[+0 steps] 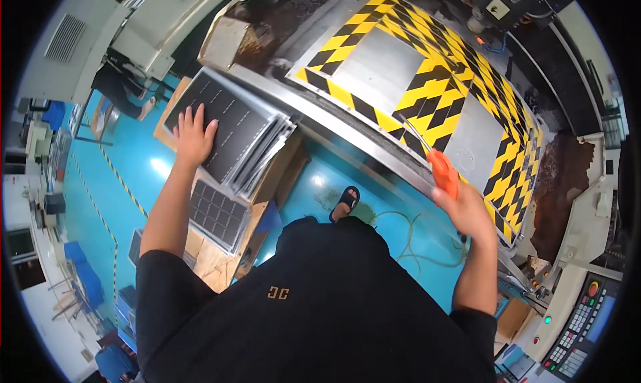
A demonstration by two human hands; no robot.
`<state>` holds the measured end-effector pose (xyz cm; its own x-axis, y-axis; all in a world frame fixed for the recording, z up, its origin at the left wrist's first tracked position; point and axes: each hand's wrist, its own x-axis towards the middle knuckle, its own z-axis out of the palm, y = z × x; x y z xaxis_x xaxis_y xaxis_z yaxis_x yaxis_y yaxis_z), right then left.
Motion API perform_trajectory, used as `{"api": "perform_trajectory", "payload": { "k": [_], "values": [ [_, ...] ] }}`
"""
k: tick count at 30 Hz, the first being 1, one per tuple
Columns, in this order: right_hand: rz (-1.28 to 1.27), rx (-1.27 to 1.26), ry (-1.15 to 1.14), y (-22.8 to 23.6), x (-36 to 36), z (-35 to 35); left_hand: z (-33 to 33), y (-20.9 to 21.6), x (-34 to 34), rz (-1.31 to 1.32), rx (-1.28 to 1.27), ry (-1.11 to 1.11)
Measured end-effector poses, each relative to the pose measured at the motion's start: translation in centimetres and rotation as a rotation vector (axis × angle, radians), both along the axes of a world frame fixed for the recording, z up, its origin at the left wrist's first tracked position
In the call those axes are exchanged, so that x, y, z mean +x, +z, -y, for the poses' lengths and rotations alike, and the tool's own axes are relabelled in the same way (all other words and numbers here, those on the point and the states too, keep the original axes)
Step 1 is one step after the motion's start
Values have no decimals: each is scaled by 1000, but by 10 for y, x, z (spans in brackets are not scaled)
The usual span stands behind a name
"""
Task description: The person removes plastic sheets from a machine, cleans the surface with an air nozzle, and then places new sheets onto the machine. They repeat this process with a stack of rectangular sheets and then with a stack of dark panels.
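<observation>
My left hand [194,140] lies with fingers spread on a stack of dark flat panels [230,126] marked with pale dashed lines. Lighter edges of several sheets fan out along the stack's right side. In my right hand [465,213] is an orange air blow gun [443,172], my fingers wrapped round its body. Its thin bent metal nozzle [417,135] points up and left over a machine bed [374,66] covered partly in yellow and black striped tape. Closer to me than the stack is a smaller dark gridded panel [218,213].
The stacks rest on a wooden crate [286,176] to my left. A metal rail [347,133] edges the machine bed. A thin hose [410,239] loops over the blue floor [320,183]. A control panel [579,326] stands at lower right. Another person's leg [123,93] shows at upper left.
</observation>
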<state>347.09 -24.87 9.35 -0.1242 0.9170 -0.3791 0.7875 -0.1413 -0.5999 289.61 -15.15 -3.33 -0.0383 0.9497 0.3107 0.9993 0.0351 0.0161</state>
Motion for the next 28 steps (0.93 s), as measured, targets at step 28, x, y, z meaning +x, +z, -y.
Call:
{"api": "perform_trajectory", "payload": {
  "k": [28],
  "values": [
    [377,-122,110,-28,7,-84,-7,-18,-8,-10,-223,99]
  ]
}}
